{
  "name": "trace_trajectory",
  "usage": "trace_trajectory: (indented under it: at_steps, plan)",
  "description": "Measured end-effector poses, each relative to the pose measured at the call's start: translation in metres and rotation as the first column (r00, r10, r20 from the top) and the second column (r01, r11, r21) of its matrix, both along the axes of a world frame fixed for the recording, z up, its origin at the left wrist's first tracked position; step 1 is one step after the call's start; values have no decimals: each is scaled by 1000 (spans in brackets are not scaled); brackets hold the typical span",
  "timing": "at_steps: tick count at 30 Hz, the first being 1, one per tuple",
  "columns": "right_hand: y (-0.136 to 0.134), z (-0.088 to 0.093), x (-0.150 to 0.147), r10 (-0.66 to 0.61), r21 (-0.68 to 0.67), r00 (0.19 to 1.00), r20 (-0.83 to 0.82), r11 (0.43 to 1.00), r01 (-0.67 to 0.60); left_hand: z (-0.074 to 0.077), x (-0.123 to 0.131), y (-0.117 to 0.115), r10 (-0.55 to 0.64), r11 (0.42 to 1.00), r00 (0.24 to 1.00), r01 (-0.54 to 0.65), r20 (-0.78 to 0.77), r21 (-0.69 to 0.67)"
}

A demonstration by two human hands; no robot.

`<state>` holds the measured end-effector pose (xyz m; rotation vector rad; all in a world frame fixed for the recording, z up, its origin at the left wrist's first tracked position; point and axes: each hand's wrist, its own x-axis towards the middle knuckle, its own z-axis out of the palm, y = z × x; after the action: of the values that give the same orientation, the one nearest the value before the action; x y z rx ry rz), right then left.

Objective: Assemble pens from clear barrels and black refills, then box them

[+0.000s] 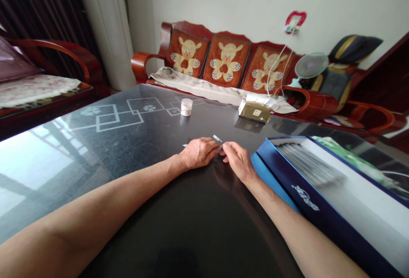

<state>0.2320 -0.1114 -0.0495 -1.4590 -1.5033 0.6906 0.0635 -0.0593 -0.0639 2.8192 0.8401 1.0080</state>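
Observation:
My left hand [200,152] is closed over a slim pen, palm down just above the dark table [166,235]. The pen's pale pointed tip [184,145] sticks out on the left side of that hand, while most of its body is hidden under the fingers. Close beside it, my right hand [238,159] pinches the pen's dark other end between thumb and fingers. A small grey and white piece [217,139], perhaps a cap or clip, shows just beyond the fingertips; I cannot tell whether it is attached.
To the right stands a long blue box [300,193] with several grey sticks [306,163] inside. A small white tub [186,107] and a gold tissue box [254,111] stand farther back. Behind the table is a wooden sofa [166,39] with bear cushions.

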Motion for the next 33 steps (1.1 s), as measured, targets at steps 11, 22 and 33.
trace_trajectory:
  at_steps: [11,22,33]
  plan:
    - [0,2,-2,-30,-3,998,46,1000,30,3,0,-2,5,1000,1000,-5,-23,1]
    - [4,-4,2,-2,37,997,74,999,-1,4,0,-3,-13,1000,999,13,-48,10]
    - [3,-6,4,34,26,999,29,999,-35,5,0,-5,4,1000,999,-4,-54,-10]
